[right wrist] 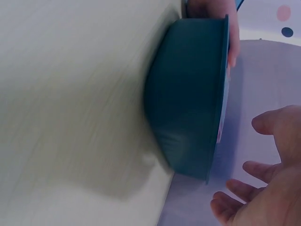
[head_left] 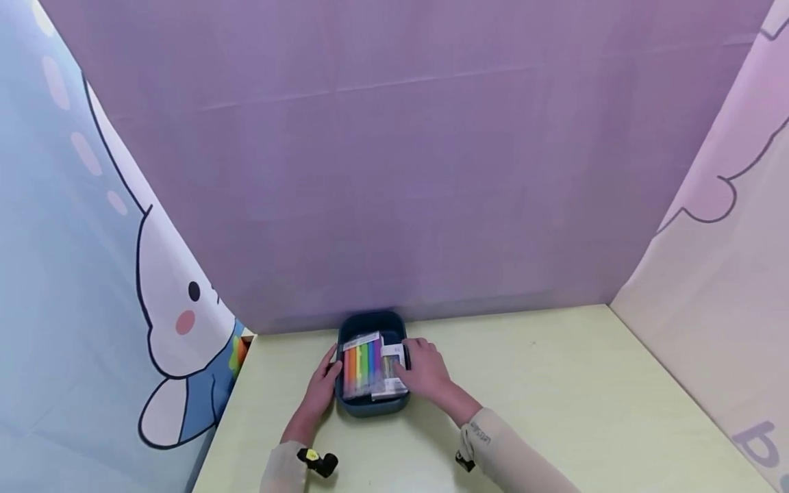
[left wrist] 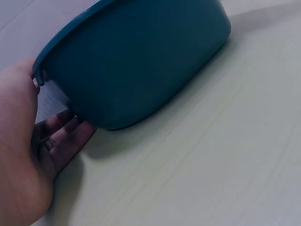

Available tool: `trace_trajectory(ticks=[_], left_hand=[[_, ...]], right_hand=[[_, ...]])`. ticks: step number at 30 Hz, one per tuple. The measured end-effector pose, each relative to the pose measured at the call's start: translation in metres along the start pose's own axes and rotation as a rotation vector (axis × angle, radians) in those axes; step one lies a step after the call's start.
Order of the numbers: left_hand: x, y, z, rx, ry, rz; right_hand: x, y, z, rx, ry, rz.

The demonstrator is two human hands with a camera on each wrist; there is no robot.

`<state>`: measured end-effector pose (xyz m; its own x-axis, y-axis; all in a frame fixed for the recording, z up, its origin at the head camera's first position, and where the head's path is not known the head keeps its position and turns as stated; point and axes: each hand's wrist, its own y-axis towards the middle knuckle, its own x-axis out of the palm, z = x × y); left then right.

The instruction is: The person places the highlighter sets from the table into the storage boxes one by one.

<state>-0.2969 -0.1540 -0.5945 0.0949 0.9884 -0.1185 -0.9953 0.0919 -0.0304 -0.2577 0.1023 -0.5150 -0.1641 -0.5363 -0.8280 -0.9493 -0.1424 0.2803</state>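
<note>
A dark teal plastic basket [head_left: 372, 409] stands on the table. Inside lies a clear pack of rainbow-coloured pens [head_left: 362, 363], and beside it, on the right, a smaller pack with a white label [head_left: 388, 387]. My left hand [head_left: 322, 389] grips the basket's left side, thumb at the rim; its fingers reach the outer wall near the base in the left wrist view. Over at the right rim, close to the smaller pack, is my right hand [head_left: 427, 370]. The right wrist view has its fingers spread and apart from the basket wall [right wrist: 188, 99].
The pale yellow table [head_left: 524, 397] meets a purple backdrop [head_left: 431, 171] right behind the basket. Printed cloth panels flank it, blue with a white cartoon figure [head_left: 191, 322] on the left and pink and cream [head_left: 721, 308] on the right. Dark devices sit at both wrists.
</note>
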Motion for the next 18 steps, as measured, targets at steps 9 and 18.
trace_trajectory(ticks=[9,18], left_hand=[[-0.007,-0.011,-0.008,0.009,0.102,0.043],[-0.029,-0.051,-0.001,0.179,0.645,0.095]], right_hand=[[-0.023,-0.016,0.015,-0.022,-0.024,0.014],[-0.051,-0.030,0.033,-0.100,-0.139,0.006]])
